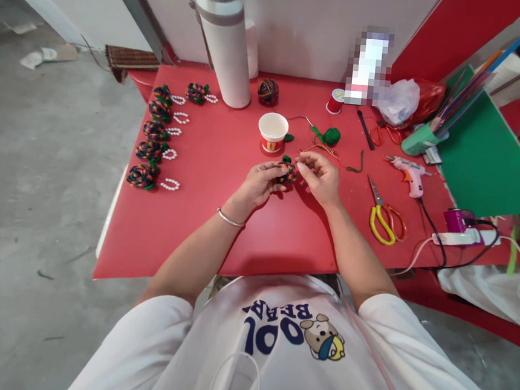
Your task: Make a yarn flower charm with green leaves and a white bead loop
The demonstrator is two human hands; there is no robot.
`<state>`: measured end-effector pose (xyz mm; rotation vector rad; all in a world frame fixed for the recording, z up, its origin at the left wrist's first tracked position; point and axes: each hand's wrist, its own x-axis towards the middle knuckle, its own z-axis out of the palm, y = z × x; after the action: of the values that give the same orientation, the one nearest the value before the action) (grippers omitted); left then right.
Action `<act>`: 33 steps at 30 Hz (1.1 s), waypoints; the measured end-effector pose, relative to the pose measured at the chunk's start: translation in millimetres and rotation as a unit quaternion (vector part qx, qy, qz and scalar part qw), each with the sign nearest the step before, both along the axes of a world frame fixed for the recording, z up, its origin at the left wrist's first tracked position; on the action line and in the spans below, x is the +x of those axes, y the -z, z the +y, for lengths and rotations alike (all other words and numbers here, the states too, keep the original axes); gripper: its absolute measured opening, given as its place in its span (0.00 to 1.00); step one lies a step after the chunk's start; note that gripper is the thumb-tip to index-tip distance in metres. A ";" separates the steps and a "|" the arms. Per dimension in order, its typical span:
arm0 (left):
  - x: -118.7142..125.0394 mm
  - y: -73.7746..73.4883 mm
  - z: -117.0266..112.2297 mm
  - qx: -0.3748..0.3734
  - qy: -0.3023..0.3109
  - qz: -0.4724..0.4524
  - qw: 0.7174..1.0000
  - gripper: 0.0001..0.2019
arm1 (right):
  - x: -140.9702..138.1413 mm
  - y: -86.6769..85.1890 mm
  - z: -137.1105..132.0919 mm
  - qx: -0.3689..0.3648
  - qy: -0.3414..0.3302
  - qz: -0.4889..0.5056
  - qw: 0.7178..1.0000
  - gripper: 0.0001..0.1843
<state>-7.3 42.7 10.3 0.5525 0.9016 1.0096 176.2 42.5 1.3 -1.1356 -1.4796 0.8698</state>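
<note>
My left hand (pixel 257 184) is closed around a small multicoloured yarn flower (pixel 287 172) with a green leaf, held just above the red table (pixel 194 213). My right hand (pixel 320 175) sits right beside the flower, fingers pinched together on something thin I cannot make out, perhaps a thread or needle. A silver bracelet (pixel 229 218) circles my left wrist. A paper cup (pixel 273 131) stands just beyond my hands. A green yarn ball (pixel 331 135) lies behind my right hand.
Several finished yarn flowers with bead loops (pixel 154 131) line the table's left side. Yellow-handled scissors (pixel 382 216), a pink glue gun (pixel 408 173), a white flask (pixel 227 46), a multicoloured yarn ball (pixel 268 91), a red thread spool (pixel 335 100) and a power strip (pixel 465 237) lie around.
</note>
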 end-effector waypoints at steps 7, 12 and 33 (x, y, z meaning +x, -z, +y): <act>-3.4 -0.6 1.9 -0.013 -0.017 -0.032 0.999 0.08 | -2.1 -7.1 -6.6 0.106 -0.079 -0.119 0.984 0.19; -4.0 2.6 2.4 0.002 -0.014 -0.045 0.999 0.09 | -5.4 -3.2 -5.7 0.133 -0.064 -0.169 0.975 0.17; 0.4 6.7 1.1 0.002 -0.012 0.002 1.000 0.13 | -1.5 3.3 -2.4 0.050 -0.012 -0.064 0.997 0.22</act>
<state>-6.9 43.8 3.6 0.5474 0.9118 1.0321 174.8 40.1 -2.0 -1.1173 -1.6262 0.7432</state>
